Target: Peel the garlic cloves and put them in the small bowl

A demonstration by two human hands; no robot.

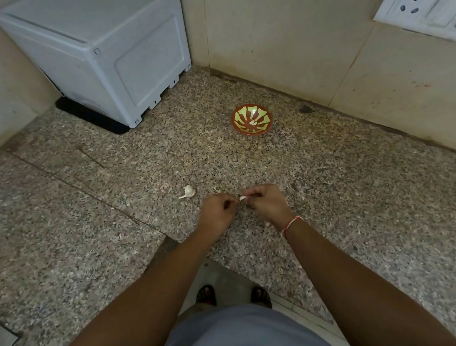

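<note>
A white garlic clove (242, 198) shows between my two hands, just above the granite counter. My right hand (264, 202) pinches it with curled fingers. Curled fingertips of my left hand (219, 210) meet the clove from the left side. A piece of garlic bulb (188, 191) lies on the counter a little left of my left hand. The small bowl (252, 119), red-brown with a yellow-green pattern, stands farther back to the right and holds a couple of pale cloves.
A white boxy appliance (108, 54) on a black mat fills the back left corner. Tiled walls bound the speckled granite counter (358, 184) behind and to the right, with a switch and socket plate (426, 4) on the right wall. The counter's inner corner edge lies near my body.
</note>
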